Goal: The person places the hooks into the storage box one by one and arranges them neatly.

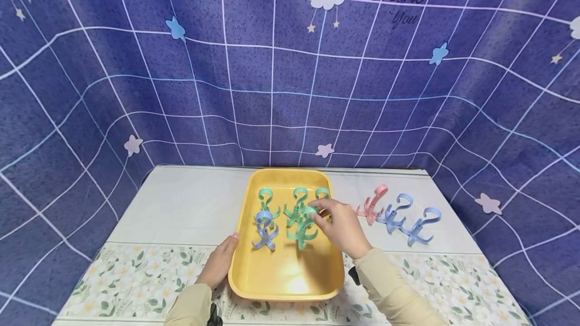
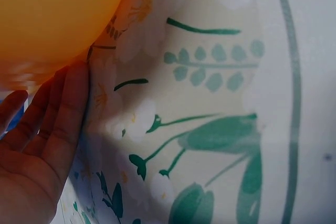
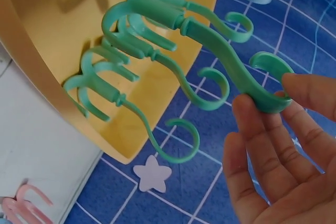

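Blue grid-patterned cloth with stars and clouds is hanging behind and beside a counter [image 1: 181, 205] covered in pale cloth with a floral strip along its near edge.

Head view: a yellow tray [image 1: 284, 275] is sitting at the counter's middle, its near rim close to the front edge and its bare near half lying open. Green hooks [image 1: 296, 210] and a blue hook [image 1: 265, 233] are standing in the tray's far half. The left hand [image 1: 218, 263] is resting with straight fingers against the tray's near-left rim, holding nothing. The right hand [image 1: 340, 225] is reaching over the tray's right rim, fingertips pinching a green hook [image 1: 311, 211]. A pink hook [image 1: 372, 204] and two blue hooks [image 1: 410, 218] are lying on the counter right of the tray, apart from it; open cloth is lying left of the tray.

Left wrist view: the left hand [image 2: 39, 156] is lying flat, fingertips touching the tray's [image 2: 52, 14] curved outer wall above the floral cloth.

Right wrist view: the right hand [image 3: 283, 150] is pinching the curled end of the green hook [image 3: 231, 66] between thumb and fingertips; three more green hooks are standing just beside it along the tray's [image 3: 31, 77] rim. The pink hook [image 3: 18, 203] is showing at the lower left corner.
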`<state>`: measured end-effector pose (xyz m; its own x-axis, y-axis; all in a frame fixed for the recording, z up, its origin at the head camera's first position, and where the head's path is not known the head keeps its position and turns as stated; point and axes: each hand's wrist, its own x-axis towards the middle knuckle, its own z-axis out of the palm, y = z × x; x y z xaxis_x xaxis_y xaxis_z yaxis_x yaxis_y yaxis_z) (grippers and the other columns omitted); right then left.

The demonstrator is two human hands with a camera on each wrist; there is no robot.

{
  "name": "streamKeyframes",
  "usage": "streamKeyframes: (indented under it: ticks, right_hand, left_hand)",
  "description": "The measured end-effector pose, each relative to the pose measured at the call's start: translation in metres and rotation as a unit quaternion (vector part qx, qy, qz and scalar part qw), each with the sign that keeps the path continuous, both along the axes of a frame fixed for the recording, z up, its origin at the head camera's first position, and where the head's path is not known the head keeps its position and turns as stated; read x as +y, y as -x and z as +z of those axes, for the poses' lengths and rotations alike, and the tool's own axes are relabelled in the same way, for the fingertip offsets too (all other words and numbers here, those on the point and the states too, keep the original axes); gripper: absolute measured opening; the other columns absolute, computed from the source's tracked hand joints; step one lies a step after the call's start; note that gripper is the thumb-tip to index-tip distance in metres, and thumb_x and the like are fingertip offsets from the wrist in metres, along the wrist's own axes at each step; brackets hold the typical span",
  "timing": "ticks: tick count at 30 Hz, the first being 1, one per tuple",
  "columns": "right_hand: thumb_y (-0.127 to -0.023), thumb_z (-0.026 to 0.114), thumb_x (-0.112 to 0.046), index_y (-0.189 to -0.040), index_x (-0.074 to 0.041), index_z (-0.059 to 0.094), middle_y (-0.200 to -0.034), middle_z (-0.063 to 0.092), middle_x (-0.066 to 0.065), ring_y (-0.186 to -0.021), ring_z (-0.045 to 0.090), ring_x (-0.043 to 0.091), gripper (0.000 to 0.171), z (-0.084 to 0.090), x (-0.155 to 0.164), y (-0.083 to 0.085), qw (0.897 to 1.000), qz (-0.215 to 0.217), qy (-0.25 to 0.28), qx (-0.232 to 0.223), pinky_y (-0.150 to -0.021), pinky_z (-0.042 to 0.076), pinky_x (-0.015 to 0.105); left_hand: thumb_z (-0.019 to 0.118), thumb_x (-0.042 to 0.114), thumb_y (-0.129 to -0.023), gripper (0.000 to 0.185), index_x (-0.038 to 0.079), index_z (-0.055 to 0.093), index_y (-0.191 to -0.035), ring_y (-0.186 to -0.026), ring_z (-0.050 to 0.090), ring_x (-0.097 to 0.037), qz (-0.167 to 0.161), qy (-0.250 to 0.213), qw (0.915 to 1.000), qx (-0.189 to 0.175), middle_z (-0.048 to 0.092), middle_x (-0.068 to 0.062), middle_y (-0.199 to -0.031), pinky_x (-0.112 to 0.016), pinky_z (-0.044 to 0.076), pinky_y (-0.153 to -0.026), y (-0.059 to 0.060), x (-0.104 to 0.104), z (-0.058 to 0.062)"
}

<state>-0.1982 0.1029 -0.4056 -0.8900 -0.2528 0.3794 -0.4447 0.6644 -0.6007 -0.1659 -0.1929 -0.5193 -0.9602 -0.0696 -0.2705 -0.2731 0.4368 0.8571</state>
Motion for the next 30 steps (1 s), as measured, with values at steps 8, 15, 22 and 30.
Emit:
streamKeyframes:
  ticks: [8,15,22,30]
  right_hand:
    - [-0.089,0.08,-0.007,-0.107,-0.008,0.077,-0.094,0.076,0.0,-0.076,0.071,0.018,0.018,-0.008,-0.006,0.002,1.0,0.011,-0.002,-0.003,-0.07,0.06,0.035]
    - [-0.088,0.08,-0.008,-0.106,-0.007,0.077,-0.089,0.075,0.0,-0.073,0.071,0.017,0.018,-0.014,-0.01,0.004,1.0,0.011,-0.002,0.001,-0.068,0.059,0.031]
    - [-0.089,0.08,-0.008,-0.107,-0.008,0.077,-0.095,0.076,0.002,-0.076,0.071,0.017,0.019,-0.018,-0.013,0.006,1.0,0.018,-0.003,-0.006,-0.07,0.059,0.033]
    - [-0.09,0.078,-0.006,-0.109,-0.008,0.076,-0.098,0.076,0.003,-0.078,0.073,0.019,0.018,-0.02,-0.016,0.007,0.999,0.037,0.001,-0.025,-0.073,0.06,0.037]
  left_hand:
    - [0.022,0.068,-0.104,0.083,0.005,0.043,-0.153,-0.132,0.051,-0.044,-0.003,0.003,0.9999,0.011,0.057,-0.02,-0.141,-0.063,0.032,-0.115,0.001,-0.002,-0.002]
    - [0.021,0.071,-0.102,0.086,0.006,0.04,-0.155,-0.133,0.051,-0.044,-0.001,-0.002,1.0,0.002,0.057,-0.02,-0.142,-0.063,0.033,-0.115,0.001,-0.001,-0.002]
    - [0.021,0.07,-0.103,0.086,0.006,0.037,-0.157,-0.138,0.044,-0.045,0.001,0.001,1.0,-0.008,0.052,-0.021,-0.147,-0.063,0.027,-0.117,0.002,0.0,0.0]
    - [0.019,0.07,-0.103,0.087,0.005,0.031,-0.159,-0.144,0.034,-0.048,-0.003,0.007,0.9998,-0.017,0.041,-0.022,-0.156,-0.063,0.023,-0.118,0.002,0.0,0.001]
